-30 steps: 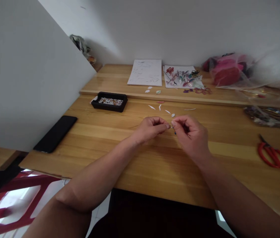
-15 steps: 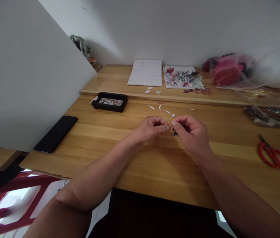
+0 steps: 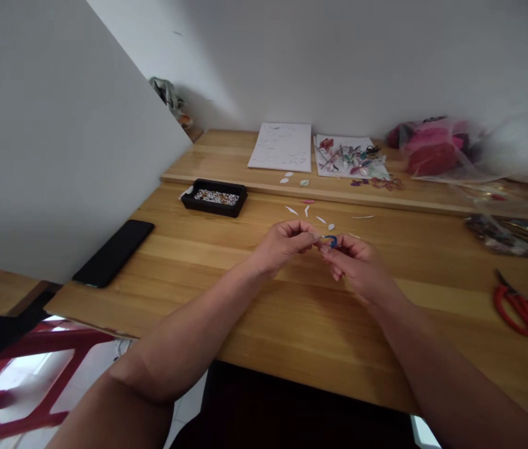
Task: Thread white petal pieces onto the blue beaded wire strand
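Note:
My left hand [image 3: 285, 243] and my right hand [image 3: 355, 265] meet over the middle of the wooden table [image 3: 254, 299]. Both pinch a small blue piece [image 3: 332, 240] between their fingertips. The left fingers are curled into a pinch on its left end. The right hand has turned palm up beneath it, fingers closed round it. Several small white petal-shaped scraps [image 3: 313, 215] lie on the table just beyond the hands.
A black tray of beads [image 3: 217, 198] stands at the far left, a black phone [image 3: 114, 252] near the left edge. Red scissors [image 3: 523, 308] lie at the right. Two paper sheets [image 3: 283, 146], one bearing coloured pieces [image 3: 351, 156], and plastic bags [image 3: 437, 146] sit at the back. A white panel [image 3: 48, 137] rises on the left.
My right hand has rolled palm up, and the blue piece now shows above its fingers. The view has shifted slightly, so everything sits a little lower in the frame.

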The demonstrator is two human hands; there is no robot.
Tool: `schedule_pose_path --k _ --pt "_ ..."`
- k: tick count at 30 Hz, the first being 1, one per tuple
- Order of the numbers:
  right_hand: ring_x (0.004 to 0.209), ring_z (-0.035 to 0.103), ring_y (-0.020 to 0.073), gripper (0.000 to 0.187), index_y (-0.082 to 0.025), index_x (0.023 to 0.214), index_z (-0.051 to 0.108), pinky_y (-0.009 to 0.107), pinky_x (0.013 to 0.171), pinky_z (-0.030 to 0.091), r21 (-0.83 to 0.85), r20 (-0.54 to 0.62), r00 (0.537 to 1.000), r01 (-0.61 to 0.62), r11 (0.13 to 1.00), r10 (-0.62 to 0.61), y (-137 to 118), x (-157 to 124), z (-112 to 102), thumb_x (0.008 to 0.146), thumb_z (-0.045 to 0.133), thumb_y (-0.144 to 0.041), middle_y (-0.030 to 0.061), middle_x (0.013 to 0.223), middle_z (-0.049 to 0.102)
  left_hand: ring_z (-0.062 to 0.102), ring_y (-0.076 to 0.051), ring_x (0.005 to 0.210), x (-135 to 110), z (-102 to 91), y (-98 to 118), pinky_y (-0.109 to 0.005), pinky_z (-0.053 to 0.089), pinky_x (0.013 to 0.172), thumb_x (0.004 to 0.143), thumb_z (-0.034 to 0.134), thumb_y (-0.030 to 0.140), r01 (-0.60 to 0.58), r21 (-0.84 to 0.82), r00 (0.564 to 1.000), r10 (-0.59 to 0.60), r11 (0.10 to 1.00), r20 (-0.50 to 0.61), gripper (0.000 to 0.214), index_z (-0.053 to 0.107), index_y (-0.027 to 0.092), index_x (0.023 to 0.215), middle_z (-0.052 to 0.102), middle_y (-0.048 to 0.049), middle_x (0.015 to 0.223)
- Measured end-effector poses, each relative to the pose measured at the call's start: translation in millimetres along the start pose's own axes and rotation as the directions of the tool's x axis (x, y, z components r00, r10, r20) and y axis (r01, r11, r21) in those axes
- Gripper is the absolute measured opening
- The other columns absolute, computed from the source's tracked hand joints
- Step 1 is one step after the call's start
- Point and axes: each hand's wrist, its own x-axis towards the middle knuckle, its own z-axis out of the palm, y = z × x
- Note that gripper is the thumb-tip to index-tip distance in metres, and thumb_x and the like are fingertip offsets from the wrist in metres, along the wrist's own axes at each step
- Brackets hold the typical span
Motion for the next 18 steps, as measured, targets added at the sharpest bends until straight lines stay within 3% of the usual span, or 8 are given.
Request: schedule_pose_path --k 7,10,13,18 --pt "0.042 0.043 0.0075 0.027 -0.02 0.073 0.064 0.024 0.04 0.034 -0.167 0.041 0.999 0.02 0.986 -0.014 -9 -8 2 0.079 0.077 -0.042 -0.003 0.059 0.06 0.045 -0.006 0.063 3 -0.2 -1 -0.025 0.038 0.065 0.076 0.075 0.034 -0.012 0.008 0.995 0.013 1.0 -0.094 0.023 0.062 0.015 0.078 0.069 -0.0019 0.082" --pt "0.046 0.044 0.0082 0.021 -0.02 0.073 0.065 0.024 0.044 0.034 -0.249 0.018 0.991 0.135 0.959 -0.135 -13 -11 4 0.081 0.075 -0.036 -0.0028 0.06 0.059 0.046 -0.006 0.063 4 -0.1 -1 -0.025 0.039 0.066 0.077 0.073 0.032 -0.011 0.03 0.995 0.014 1.0 -0.103 0.021 0.06 0.016 0.077 0.07 -0.0022 0.082" --pt "0.053 0.045 0.0093 0.014 -0.02 0.075 0.066 0.025 0.049 0.035 -0.35 -0.051 0.951 0.27 0.897 -0.306 -14 -12 3 0.083 0.073 -0.03 -0.0028 0.062 0.059 0.047 -0.007 0.064 4 -0.6 -1 -0.025 0.039 0.066 0.077 0.073 0.031 -0.003 0.056 0.995 0.008 0.998 -0.099 0.021 0.059 0.016 0.076 0.07 -0.0019 0.082" --pt "0.054 0.045 0.0102 0.011 -0.021 0.082 0.071 0.026 0.051 0.035 -0.437 -0.123 0.905 0.319 0.841 -0.407 -14 -12 -1 0.087 0.071 -0.032 -0.0024 0.063 0.059 0.054 -0.008 0.068 4 -2.2 -5 -0.026 0.041 0.07 0.077 0.073 0.032 0.009 0.091 1.0 -0.008 0.996 -0.011 0.02 0.062 0.015 0.077 0.069 -0.0016 0.078"
